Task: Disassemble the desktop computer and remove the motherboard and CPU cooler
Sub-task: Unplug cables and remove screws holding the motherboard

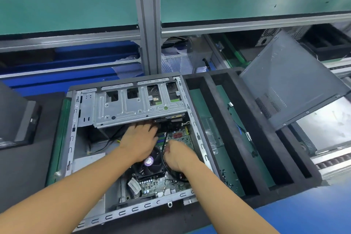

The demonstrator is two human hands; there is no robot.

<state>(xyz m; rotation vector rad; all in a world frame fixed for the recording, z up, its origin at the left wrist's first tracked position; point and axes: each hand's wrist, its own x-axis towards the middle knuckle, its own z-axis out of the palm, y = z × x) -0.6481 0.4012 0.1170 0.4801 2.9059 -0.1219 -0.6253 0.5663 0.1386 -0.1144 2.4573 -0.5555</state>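
Two hands inside the case [133, 211]: left hand [140, 138] spread flat over the motherboard [180, 137], right hand [177, 156] pinching a black cable [164, 140].

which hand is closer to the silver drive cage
Left. The left hand reaches the lower edge of the drive cage; the right hand is further down, seemingly gripping a black cable beside the CPU cooler.

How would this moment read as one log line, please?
case open | left hand open, at cage edge | right hand grips cable beside cooler
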